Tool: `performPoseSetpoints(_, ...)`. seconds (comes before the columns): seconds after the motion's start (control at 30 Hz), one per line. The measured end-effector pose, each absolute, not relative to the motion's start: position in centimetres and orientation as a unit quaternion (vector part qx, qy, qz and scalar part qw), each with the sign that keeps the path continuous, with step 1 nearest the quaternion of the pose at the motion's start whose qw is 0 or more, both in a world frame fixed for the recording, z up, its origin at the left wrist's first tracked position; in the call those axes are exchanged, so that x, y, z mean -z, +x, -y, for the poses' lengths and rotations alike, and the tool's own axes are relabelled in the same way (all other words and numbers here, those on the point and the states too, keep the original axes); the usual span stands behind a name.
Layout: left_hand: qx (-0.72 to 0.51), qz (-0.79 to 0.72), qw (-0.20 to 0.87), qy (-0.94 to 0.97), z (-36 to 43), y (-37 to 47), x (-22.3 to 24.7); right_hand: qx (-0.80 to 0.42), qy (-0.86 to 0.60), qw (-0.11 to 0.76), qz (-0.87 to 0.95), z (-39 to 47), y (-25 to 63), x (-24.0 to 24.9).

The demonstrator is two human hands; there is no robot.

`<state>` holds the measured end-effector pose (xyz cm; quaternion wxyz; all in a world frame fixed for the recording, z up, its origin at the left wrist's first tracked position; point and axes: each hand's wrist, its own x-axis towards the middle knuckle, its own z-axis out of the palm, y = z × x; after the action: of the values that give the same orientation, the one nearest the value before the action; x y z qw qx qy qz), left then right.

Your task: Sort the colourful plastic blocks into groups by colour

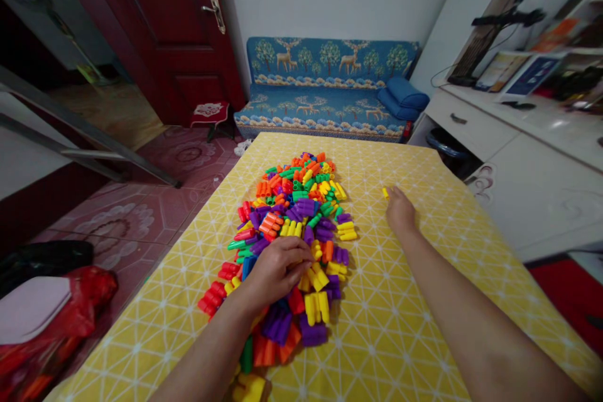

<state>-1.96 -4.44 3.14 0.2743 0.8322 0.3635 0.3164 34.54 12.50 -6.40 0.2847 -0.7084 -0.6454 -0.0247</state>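
Observation:
A long heap of plastic pieces [306, 207] in red, orange, yellow, green, purple and blue lies along the table. My left hand [282, 267] is over the lower middle of the heap, its fingers curled down among yellow pieces; what they hold, if anything, is hidden. To the right of the heap, my right hand [400, 207] is closed on a small yellow piece [385, 193] just above or on the yellow cloth.
A yellow patterned cloth covers the table [367, 301]. Beyond its far edge stands a blue sofa [311, 100]. A white desk [527, 138] is at the right, and a red bag [89, 301] lies at the left.

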Motion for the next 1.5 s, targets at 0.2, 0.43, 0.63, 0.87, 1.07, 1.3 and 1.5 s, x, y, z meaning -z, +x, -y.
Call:
performPoseSetpoints(0.2, -0.317, -0.367, 0.271, 0.832, 4.4, -2.0, -3.1, 0.049, -0.714, 0.288, 0.636, -11.7, 33.9, 5.7)
performPoseSetpoints(0.43, -0.317, -0.365, 0.273, 0.831, 4.5, -1.9, -3.2, 0.116, -0.727, 0.243, 0.631, -10.0, 33.0, 4.4)
performPoseSetpoints(0.63, -0.317, -0.367, 0.274, 0.831, 4.5, -1.9, -3.2, 0.078, -0.705, 0.201, 0.676, -11.3, 33.4, 5.1)
performPoseSetpoints(0.87, -0.320, -0.365, 0.273, 0.830, 4.5, -1.9, -3.3, 0.023, -0.702, 0.122, 0.701, -12.4, 34.1, 4.3)
performPoseSetpoints(1.07, -0.319, -0.366, 0.275, 0.830, 4.5, -1.9, -3.2, 0.060, -0.674, 0.156, 0.719, -11.6, 33.9, 4.0)
performPoseSetpoints(1.3, -0.321, -0.360, 0.273, 0.832, 4.4, -2.0, -3.2, -0.063, -0.604, 0.389, 0.692, -6.8, 30.6, 4.4)
performPoseSetpoints(1.5, -0.309, -0.369, 0.274, 0.833, 4.4, -1.9, -3.3, -0.097, -0.467, 0.352, 0.805, -1.7, 26.3, 2.5)
